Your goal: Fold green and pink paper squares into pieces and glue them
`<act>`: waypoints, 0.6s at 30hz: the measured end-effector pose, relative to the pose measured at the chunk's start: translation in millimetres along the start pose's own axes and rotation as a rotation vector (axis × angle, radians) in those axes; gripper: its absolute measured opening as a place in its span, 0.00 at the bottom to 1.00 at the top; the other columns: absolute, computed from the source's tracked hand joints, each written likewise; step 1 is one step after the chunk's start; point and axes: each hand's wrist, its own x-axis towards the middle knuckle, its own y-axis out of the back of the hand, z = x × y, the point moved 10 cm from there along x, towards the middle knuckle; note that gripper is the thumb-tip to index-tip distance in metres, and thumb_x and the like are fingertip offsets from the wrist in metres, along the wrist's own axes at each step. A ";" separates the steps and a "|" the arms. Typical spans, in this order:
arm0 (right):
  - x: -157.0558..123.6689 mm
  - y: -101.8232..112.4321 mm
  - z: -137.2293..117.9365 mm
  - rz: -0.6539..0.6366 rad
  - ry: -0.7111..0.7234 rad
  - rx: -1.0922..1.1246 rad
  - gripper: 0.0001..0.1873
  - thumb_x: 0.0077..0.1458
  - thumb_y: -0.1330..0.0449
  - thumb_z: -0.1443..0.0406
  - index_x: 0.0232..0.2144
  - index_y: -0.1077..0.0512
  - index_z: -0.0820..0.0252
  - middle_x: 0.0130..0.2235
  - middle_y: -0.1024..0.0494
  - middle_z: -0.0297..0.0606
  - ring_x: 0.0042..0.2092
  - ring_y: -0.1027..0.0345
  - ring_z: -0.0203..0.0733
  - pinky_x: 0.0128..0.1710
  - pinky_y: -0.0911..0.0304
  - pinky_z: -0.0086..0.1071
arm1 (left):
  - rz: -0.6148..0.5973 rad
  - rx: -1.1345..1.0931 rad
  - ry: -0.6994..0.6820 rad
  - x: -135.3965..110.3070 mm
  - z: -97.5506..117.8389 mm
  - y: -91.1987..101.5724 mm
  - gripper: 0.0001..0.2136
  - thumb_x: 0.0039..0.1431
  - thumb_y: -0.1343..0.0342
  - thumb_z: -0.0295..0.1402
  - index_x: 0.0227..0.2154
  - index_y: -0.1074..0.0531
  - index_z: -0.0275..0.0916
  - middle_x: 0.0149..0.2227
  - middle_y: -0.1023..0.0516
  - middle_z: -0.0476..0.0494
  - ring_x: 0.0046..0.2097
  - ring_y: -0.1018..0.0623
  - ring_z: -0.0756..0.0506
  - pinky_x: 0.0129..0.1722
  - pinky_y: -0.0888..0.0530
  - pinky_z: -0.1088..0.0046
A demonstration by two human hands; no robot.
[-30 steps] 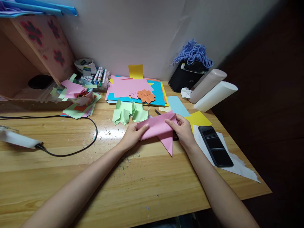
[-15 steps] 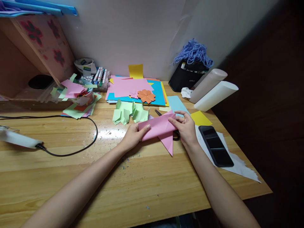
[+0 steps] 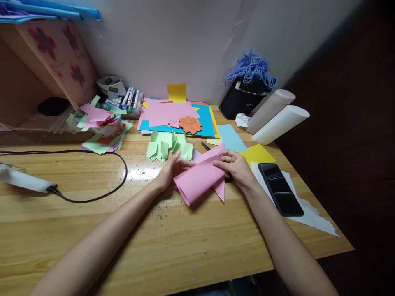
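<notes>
A sheet of pink paper (image 3: 199, 179), bent over into a loose roll, is pinched at its upper right by my right hand (image 3: 237, 167). At its left end, the roll shows an open, rounded edge. My left hand (image 3: 168, 173) is beside the paper's upper left, thumb raised and fingers stretched along the far edge. Under the sheet lies a pink pointed piece of paper (image 3: 220, 191). Scissors (image 3: 205, 146) are mostly hidden beneath the paper; only a dark tip and part of a handle show. Folded light-green paper pieces (image 3: 162, 147) stand just beyond my left hand.
Coloured sheets (image 3: 173, 112) with an orange paper flower (image 3: 190, 124) lie at the back. A phone (image 3: 280, 189) rests on white paper at right, near two pale bottles (image 3: 280, 124) and a black holder (image 3: 239, 100). A power strip (image 3: 27, 179) and cable are at left.
My left hand's thumb has come off the pink paper and lifted. The paper's left end has sprung open into a roll and dropped nearer me. My right hand still pinches it, slightly further left.
</notes>
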 end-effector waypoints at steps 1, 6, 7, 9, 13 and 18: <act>-2.0 -6.0 -1.3 -0.056 -0.002 -0.033 0.23 0.30 0.30 0.60 0.29 0.34 0.60 0.22 0.28 0.29 0.21 0.37 0.32 0.20 0.45 0.25 | -0.056 0.050 0.034 -0.7 -0.4 -4.9 0.27 0.52 0.58 0.54 0.25 0.27 0.32 0.18 0.34 0.47 0.22 0.35 0.51 0.24 0.39 0.74; -13.8 -32.2 -7.8 -0.212 0.025 -0.150 0.19 0.34 0.32 0.60 0.29 0.32 0.62 0.24 0.27 0.31 0.26 0.35 0.34 0.25 0.44 0.26 | -0.184 0.508 0.004 -6.1 6.7 -23.0 0.20 0.49 0.46 0.45 0.13 0.41 0.36 0.17 0.48 0.54 0.19 0.49 0.55 0.19 0.53 0.75; -15.0 -35.4 -9.4 -0.210 0.044 -0.151 0.18 0.35 0.32 0.60 0.29 0.32 0.62 0.26 0.27 0.32 0.28 0.34 0.34 0.26 0.43 0.27 | -0.189 0.570 0.009 -6.7 4.7 -25.1 0.20 0.49 0.47 0.46 0.13 0.43 0.37 0.17 0.50 0.55 0.19 0.50 0.55 0.19 0.54 0.75; -16.1 -40.3 -12.3 -0.197 0.085 -0.145 0.16 0.36 0.33 0.60 0.27 0.32 0.62 0.28 0.27 0.33 0.30 0.33 0.35 0.29 0.41 0.27 | -0.152 0.652 0.004 -6.1 2.2 -24.3 0.22 0.51 0.50 0.47 0.13 0.47 0.38 0.17 0.51 0.55 0.19 0.50 0.55 0.19 0.55 0.75; -15.6 -40.5 -10.9 -0.148 0.092 -0.144 0.14 0.44 0.38 0.57 0.30 0.31 0.62 0.30 0.27 0.34 0.30 0.34 0.34 0.28 0.41 0.26 | -0.030 0.709 -0.079 -2.3 3.6 -17.1 0.21 0.54 0.55 0.48 0.15 0.47 0.38 0.18 0.50 0.54 0.20 0.49 0.54 0.19 0.52 0.76; -18.9 -41.9 -5.1 -0.168 0.008 -0.224 0.17 0.48 0.42 0.53 0.30 0.31 0.62 0.19 0.38 0.26 0.18 0.48 0.29 0.16 0.53 0.24 | 0.172 0.735 -0.174 -2.7 12.1 -4.9 0.20 0.56 0.56 0.47 0.16 0.44 0.37 0.19 0.46 0.52 0.23 0.44 0.53 0.21 0.47 0.76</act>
